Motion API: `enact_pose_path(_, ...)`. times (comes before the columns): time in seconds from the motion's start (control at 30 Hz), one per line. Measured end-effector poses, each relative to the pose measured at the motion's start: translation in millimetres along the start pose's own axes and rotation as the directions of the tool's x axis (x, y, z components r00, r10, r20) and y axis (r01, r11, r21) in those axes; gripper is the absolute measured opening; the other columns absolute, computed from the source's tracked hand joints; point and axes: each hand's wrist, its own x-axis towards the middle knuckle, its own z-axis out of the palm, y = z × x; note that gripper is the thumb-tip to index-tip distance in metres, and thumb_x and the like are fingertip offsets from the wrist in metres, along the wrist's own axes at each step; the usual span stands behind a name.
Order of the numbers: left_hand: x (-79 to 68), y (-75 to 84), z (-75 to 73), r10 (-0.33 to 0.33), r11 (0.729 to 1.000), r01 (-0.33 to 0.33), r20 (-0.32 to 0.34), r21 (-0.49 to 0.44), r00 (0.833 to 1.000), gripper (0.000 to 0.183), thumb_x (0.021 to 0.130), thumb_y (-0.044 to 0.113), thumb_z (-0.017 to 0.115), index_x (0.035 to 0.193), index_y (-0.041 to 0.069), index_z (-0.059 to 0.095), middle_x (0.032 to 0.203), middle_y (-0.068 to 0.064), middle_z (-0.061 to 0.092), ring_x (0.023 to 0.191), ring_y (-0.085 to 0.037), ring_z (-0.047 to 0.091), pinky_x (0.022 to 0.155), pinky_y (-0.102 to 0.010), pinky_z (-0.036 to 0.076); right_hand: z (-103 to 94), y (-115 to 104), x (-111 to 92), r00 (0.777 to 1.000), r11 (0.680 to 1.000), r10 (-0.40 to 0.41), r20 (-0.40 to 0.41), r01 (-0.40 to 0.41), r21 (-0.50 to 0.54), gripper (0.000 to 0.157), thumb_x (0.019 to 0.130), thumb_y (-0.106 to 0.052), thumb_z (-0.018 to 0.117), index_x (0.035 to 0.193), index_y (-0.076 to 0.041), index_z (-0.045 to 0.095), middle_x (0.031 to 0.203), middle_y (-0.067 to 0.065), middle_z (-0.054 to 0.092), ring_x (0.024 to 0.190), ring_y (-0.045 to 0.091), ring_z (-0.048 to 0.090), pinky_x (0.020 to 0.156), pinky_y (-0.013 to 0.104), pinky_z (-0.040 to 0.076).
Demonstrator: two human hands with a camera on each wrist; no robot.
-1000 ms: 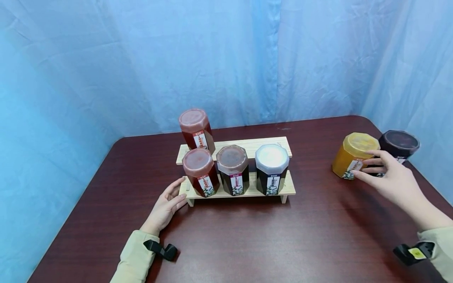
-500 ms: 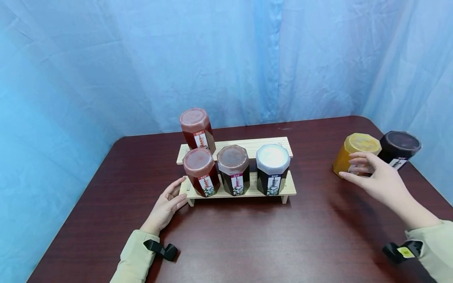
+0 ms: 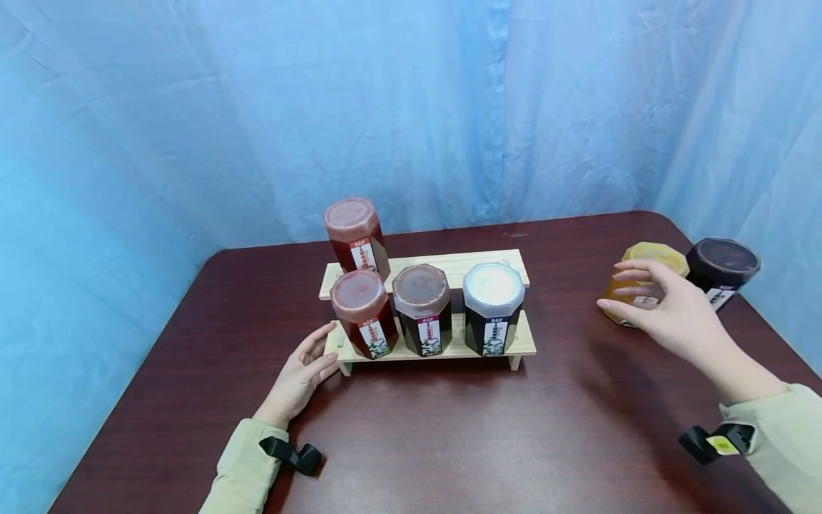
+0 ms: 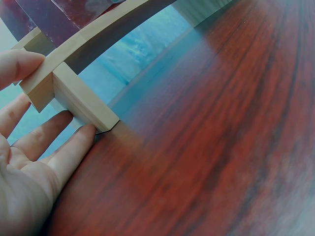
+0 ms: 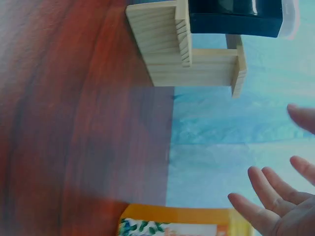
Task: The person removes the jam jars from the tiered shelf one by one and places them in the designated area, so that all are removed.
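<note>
In the head view, my left hand (image 3: 302,375) holds the left end of a two-step pale wooden rack (image 3: 427,350). The left wrist view has the thumb on the shelf edge and fingertips against the rack's leg (image 4: 83,98). Three jars stand on the lower step: red (image 3: 367,325), brownish (image 3: 424,321) and dark with a white lid (image 3: 493,321). Another red jar (image 3: 359,243) is on the upper step's left. My right hand (image 3: 668,307), fingers spread and holding nothing, partly hides a yellow jar (image 3: 661,258) at the table's right side.
A dark jar (image 3: 722,271) stands right of the yellow one, near the table's right edge. Light blue curtains (image 3: 411,107) hang behind and beside the dark red-brown table (image 3: 449,442). Bare wood shows on the upper step, right of its red jar.
My right hand has shifted left across the front of the yellow jar, covering more of it and uncovering the dark jar's label. My left hand, the rack and the jars have stayed put.
</note>
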Motion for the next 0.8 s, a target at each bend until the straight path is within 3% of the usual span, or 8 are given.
enact_pose_path(0.13,-0.6,0.2,0.6,-0.003,1.0,0.003,-0.002,-0.004,1.0,0.063,0.094,0.004,0.053,0.149,0.005,0.023,0.131,0.003,0.045,0.106,-0.004,0.058,0.085,-0.022,0.05,3.0,-13.3,4.2,1.0,0.999,-0.017,-0.009,0.018,0.042,0.057,0.081,-0.032,0.075,0.128,-0.012,0.049,0.117,-0.001,0.054,0.087,-0.02,0.051,0.068,0.004,0.044)
enact_pose_path(0.23,-0.6,0.1,1.0,-0.007,1.0,0.007,-0.006,-0.008,1.0,0.063,0.094,0.004,0.053,0.149,0.006,0.023,0.13,0.003,0.045,0.106,-0.004,0.058,0.085,-0.022,0.05,5.4,-23.4,7.4,0.997,0.995,-0.072,-0.021,0.074,0.069,0.056,0.081,-0.027,0.075,0.128,-0.01,0.05,0.115,-0.008,0.052,0.091,-0.018,0.051,0.071,0.004,0.045)
enact_pose_path(0.47,0.7,-1.0,0.3,-0.007,1.0,0.007,-0.012,-0.006,1.0,0.062,0.094,0.003,0.053,0.148,0.006,0.023,0.13,0.004,0.046,0.105,-0.003,0.058,0.085,-0.022,0.051,13.9,-53.9,14.6,0.991,0.987,-0.13,-0.025,0.132,0.088,0.061,0.078,-0.022,0.078,0.13,-0.014,0.048,0.122,0.0,0.053,0.098,-0.011,0.053,0.081,0.004,0.043)
enact_pose_path(0.57,1.1,-1.4,-0.2,-0.002,1.0,0.002,-0.006,-0.003,1.0,0.062,0.094,0.003,0.052,0.149,0.006,0.023,0.128,0.005,0.047,0.105,-0.004,0.058,0.085,-0.022,0.051,18.0,-67.1,18.1,0.987,0.982,-0.162,-0.021,0.163,0.1,0.067,0.077,-0.021,0.079,0.135,-0.016,0.044,0.126,0.005,0.052,0.109,0.005,0.055,0.092,0.02,0.047)
enact_pose_path(0.7,1.1,-1.6,-0.6,-0.004,1.0,0.004,-0.006,0.002,1.0,0.062,0.094,0.004,0.053,0.149,0.006,0.023,0.129,0.006,0.046,0.105,-0.003,0.058,0.085,-0.022,0.05,25.1,-83.3,22.1,0.977,0.963,-0.213,-0.019,0.213,0.164,0.074,0.075,-0.017,0.081,0.138,-0.016,0.041,0.13,0.009,0.051,0.12,0.027,0.051,0.099,0.046,0.041)
enact_pose_path(0.8,0.9,-1.1,-0.8,-0.004,1.0,0.004,-0.006,0.005,1.0,0.062,0.094,0.004,0.053,0.149,0.006,0.023,0.13,0.005,0.045,0.106,-0.003,0.058,0.085,-0.022,0.05,29.5,-96.7,25.1,0.971,0.949,-0.236,-0.022,0.236,0.209,0.075,0.074,-0.015,0.081,0.138,-0.015,0.041,0.132,0.011,0.05,0.122,0.03,0.049,0.101,0.05,0.039)
